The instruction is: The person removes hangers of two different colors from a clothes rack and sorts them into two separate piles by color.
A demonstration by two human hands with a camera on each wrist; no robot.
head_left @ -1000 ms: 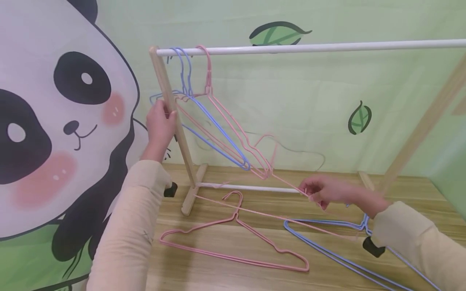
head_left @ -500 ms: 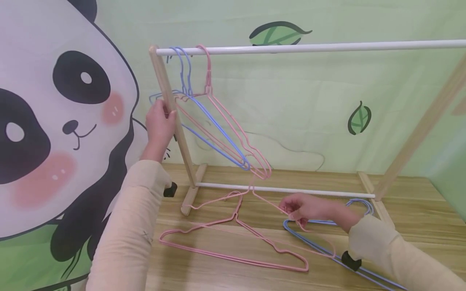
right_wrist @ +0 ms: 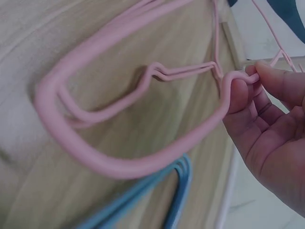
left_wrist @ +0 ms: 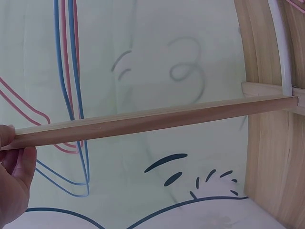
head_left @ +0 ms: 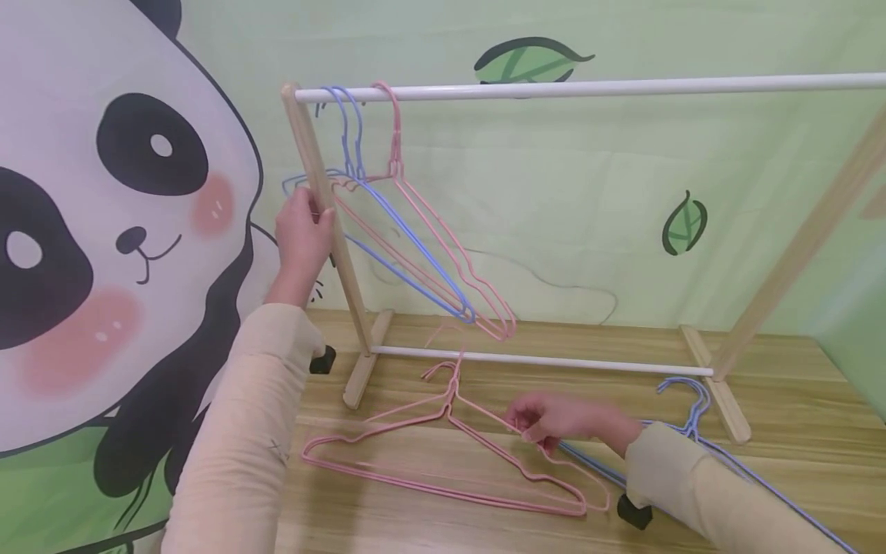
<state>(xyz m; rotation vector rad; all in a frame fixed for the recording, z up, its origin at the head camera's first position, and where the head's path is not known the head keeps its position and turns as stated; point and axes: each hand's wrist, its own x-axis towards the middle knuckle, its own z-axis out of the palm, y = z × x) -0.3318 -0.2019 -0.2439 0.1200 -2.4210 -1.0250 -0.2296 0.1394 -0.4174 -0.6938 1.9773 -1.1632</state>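
Observation:
My left hand (head_left: 304, 235) grips the wooden side post (head_left: 348, 285) of a small clothes rack; the left wrist view shows thumb and fingers around the post (left_wrist: 157, 121). My right hand (head_left: 571, 419) pinches one shoulder of a pink clothes hanger (right_wrist: 190, 143) between thumb and fingers. That hanger is just above a stack of pink hangers (head_left: 388, 478) lying on the wooden surface, its hook pointing to the back. Whether it touches them I cannot tell. From the rack's left end hang blue hangers (head_left: 415, 242) and pink hangers (head_left: 438, 219).
Blue hangers (head_left: 744, 463) lie on the wooden surface, partly behind my right forearm. A white top rail (head_left: 588, 89) and a lower white bar (head_left: 554, 362) join the posts. The right post's foot (head_left: 720, 396) stands farther right. Behind is a panda-printed cloth.
The pink hanger in my right hand has moved left and toward me, down from beside the hanging hangers to over the pink stack. My left hand stays on the post.

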